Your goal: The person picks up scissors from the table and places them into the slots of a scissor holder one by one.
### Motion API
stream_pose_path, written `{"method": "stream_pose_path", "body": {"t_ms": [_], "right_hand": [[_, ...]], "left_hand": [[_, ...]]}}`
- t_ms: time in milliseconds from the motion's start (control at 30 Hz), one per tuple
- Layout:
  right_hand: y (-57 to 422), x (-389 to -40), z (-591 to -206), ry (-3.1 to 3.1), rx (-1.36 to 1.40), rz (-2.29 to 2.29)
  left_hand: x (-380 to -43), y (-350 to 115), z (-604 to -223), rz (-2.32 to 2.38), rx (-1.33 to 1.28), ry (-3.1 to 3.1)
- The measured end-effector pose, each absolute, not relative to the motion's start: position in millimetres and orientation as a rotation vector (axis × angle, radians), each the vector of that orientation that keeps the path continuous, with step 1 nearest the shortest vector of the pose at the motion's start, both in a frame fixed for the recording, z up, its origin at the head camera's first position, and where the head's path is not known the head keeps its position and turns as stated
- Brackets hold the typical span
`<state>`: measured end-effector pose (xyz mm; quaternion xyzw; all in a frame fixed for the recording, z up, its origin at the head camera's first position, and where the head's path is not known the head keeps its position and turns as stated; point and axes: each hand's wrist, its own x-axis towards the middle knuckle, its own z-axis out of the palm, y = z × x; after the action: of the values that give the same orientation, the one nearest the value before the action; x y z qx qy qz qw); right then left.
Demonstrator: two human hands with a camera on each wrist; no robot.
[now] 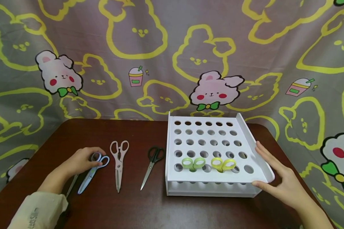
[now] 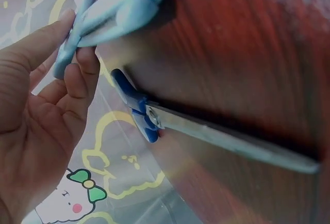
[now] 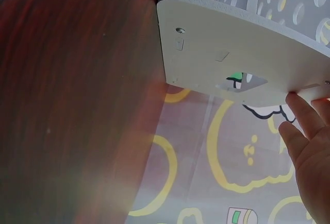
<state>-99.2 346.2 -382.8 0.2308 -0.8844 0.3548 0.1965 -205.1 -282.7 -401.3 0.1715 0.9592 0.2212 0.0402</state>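
My left hand (image 1: 81,160) pinches the handle of a light blue pair of scissors (image 1: 89,178) at the left of the table. In the left wrist view, thumb and fingers hold one handle loop of these scissors (image 2: 111,18). Beside them lies a dark blue-handled pair of scissors (image 2: 206,136), mostly hidden by the hand in the head view. My right hand (image 1: 286,181) touches the side panel of a white rack (image 1: 212,176) with fairly straight fingers, its thumb at the front corner. Green scissors (image 1: 193,163) and yellow scissors (image 1: 223,164) stand in the rack's front holes, handles up.
Between the left hand and the rack, pale pink scissors (image 1: 118,165) and black-handled scissors (image 1: 152,165) lie flat on the dark wooden table (image 1: 132,210). Rows of round holes cover the rack's sloping top. A patterned curtain (image 1: 160,63) hangs around the table's back and sides.
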Motion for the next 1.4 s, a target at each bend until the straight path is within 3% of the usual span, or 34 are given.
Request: {"method": "stream_pose_path", "body": {"t_ms": [1400], "right_hand": [[347.7,-101.7,-382.4,-2.466,0.673,0.967]], "left_hand": [[-187.8,-251.5,-366.9,0.753,0.645,2.990]]}}
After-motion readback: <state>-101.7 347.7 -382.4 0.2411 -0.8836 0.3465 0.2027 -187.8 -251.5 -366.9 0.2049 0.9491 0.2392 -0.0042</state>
